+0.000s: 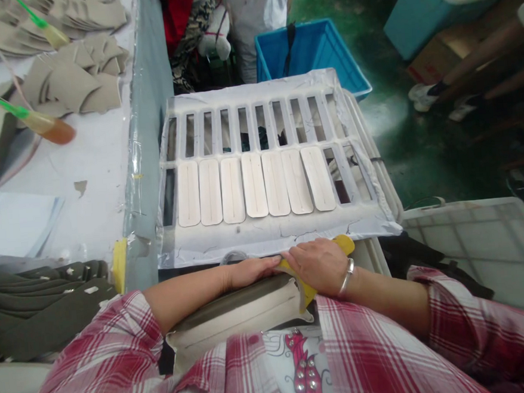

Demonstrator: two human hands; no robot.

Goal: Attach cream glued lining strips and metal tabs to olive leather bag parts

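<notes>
My left hand (252, 271) lies flat along the top of a grey-and-cream stack of pieces (243, 317) close to my body, its fingertips touching my right hand. My right hand (318, 265), with a bracelet at the wrist, is wrapped round a yellow object (345, 244) at the right end of the stack. In front of both hands is a slotted white rack (273, 231) with two rows of openings. Several cream rounded strips (231, 189) lie side by side over its nearer row, each with a line down its middle.
At left, a table (93, 166) holds grey cut pieces (74, 78), a glue brush (51, 126), papers (12, 220) and dark pieces (44, 295). A blue crate (314, 46) stands behind the rack. A white crate (485, 247) is at right. Another person's feet (425, 96) show at upper right.
</notes>
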